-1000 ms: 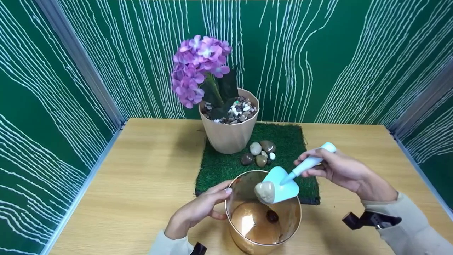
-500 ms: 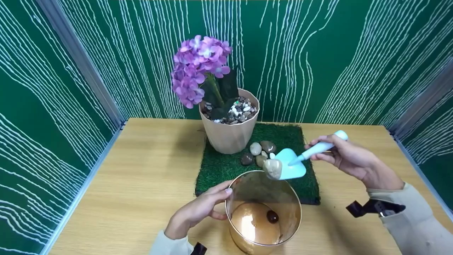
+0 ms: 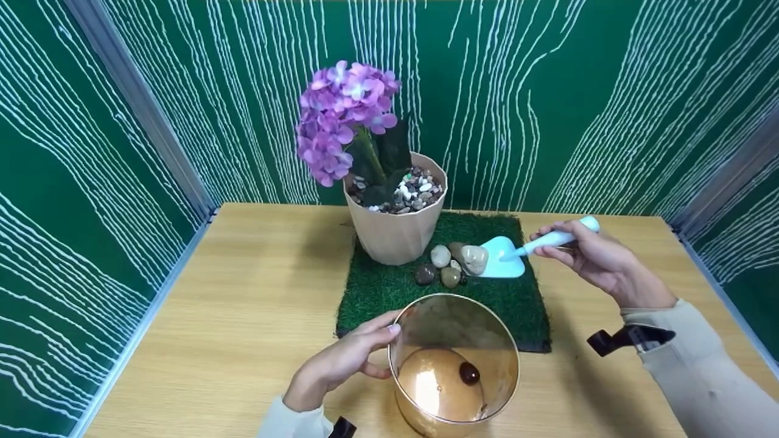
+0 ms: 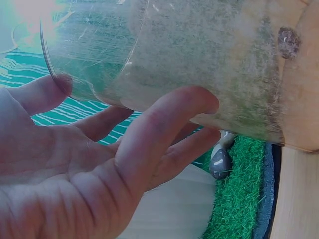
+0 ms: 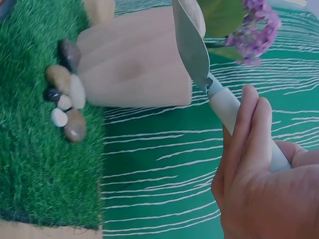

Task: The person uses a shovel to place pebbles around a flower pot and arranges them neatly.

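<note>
My right hand [image 3: 599, 261] grips the white handle of a small light-blue trowel [image 3: 500, 266]. On the trowel's blade lies a pale grey stone [image 3: 474, 260], held above the turf mat. In the right wrist view the trowel [image 5: 194, 52] shows edge-on, raised near the pot. My left hand [image 3: 341, 359] holds the left side of a clear amber container [image 3: 453, 429] at its rim, with fingers curved against the wall in the left wrist view. A single dark stone [image 3: 469, 373] sits inside the container.
A beige pot [image 3: 395, 234] of pebbles with a purple flower [image 3: 347, 118] stands at the back of a green turf mat [image 3: 389, 298]. Several smooth stones [image 3: 440, 256] lie beside it. Wooden tabletop [image 3: 243, 292] surrounds the mat, with green white-lined walls [image 3: 487, 91] behind.
My right hand has carried the trowel and its stone from over the container back and right, to above the stones on the mat. My left hand and the container have stayed put.
</note>
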Demonstrator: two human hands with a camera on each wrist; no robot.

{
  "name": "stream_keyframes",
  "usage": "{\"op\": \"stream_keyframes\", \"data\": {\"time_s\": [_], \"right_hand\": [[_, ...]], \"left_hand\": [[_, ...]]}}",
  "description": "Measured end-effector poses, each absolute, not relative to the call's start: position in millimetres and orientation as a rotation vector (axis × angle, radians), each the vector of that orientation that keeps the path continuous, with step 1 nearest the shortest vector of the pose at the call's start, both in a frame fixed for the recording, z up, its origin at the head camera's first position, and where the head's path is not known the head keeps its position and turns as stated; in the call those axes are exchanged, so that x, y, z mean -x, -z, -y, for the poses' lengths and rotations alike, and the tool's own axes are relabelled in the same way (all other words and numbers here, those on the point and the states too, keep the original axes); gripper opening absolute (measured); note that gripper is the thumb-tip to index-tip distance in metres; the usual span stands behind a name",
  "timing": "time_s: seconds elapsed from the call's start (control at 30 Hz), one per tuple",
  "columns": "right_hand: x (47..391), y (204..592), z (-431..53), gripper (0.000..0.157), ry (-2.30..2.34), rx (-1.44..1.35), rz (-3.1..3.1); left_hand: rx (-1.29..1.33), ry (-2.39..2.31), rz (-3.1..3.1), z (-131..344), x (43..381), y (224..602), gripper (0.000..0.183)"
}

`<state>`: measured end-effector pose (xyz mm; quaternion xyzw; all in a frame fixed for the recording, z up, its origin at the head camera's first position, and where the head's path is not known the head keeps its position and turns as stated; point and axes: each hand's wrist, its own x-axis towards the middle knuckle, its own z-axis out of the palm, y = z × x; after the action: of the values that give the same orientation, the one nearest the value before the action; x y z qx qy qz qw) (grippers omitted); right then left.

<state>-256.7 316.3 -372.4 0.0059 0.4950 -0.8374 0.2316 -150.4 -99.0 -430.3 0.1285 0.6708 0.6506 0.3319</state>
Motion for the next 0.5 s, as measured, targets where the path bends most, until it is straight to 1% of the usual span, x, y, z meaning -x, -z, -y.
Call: {"op": "stream_keyframes", "data": {"time_s": [0.3, 0.5], "right_hand": [[276.5, 391.9, -307.7, 0.036, 2.389, -0.257, -1.302], [285.0, 408.1, -301.1, 0.034, 2.431, -0.336, -1.307]], "left_hand": [[-0.336, -1.702, -1.743, 100.6, 151.1, 430.9, 0.057], [-0.337, -1.708, -1.741, 99.6, 151.1, 431.4, 0.056]]}}
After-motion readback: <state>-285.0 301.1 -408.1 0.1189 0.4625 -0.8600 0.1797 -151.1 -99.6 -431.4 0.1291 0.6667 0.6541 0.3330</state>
